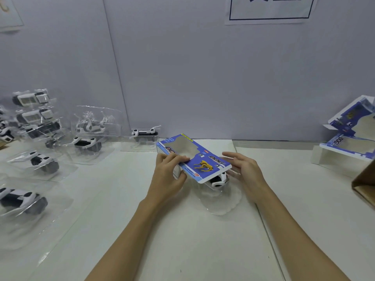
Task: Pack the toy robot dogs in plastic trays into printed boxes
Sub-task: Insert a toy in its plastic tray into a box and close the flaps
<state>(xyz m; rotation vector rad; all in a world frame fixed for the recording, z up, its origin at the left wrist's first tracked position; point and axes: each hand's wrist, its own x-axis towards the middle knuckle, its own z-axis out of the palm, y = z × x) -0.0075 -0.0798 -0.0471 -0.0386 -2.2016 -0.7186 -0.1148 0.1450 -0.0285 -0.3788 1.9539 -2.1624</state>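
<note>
Printed box (192, 157) was at frame centre, tilted, blue side up, over a toy robot dog (220, 179) in its clear plastic tray (221, 201) on the white desk (182, 240). Box covered most of the dog; only a black-and-white end poked out at the box's 5 o'clock corner. Tray edges were hard to trace, clear on white.

Left hand (169, 175) gripped the box's 9 o'clock edge, fingers curled over the top, thumb underneath. Right hand (243, 169) sat at the box's 3 o'clock end, fingers mostly straight, tips at the box end and tray edge; couldn't tell whether they actually pinched anything.

More trayed dogs (40, 165) lay from 9 to 10 o'clock, some stacked (32, 110) at the far left and cut by the frame edge. Glare on the plastic blurred their outlines. One more trayed dog (144, 134) stood against the wall (182, 67) at 11 o'clock of the box.

Flat printed boxes (349, 138) leaned in a pile at 3 o'clock, cropped by the right edge. A brown carton corner (365, 185) was also cropped there. Wall sign (269, 9) at 1 o'clock was cut off at the top, text unreadable.
</note>
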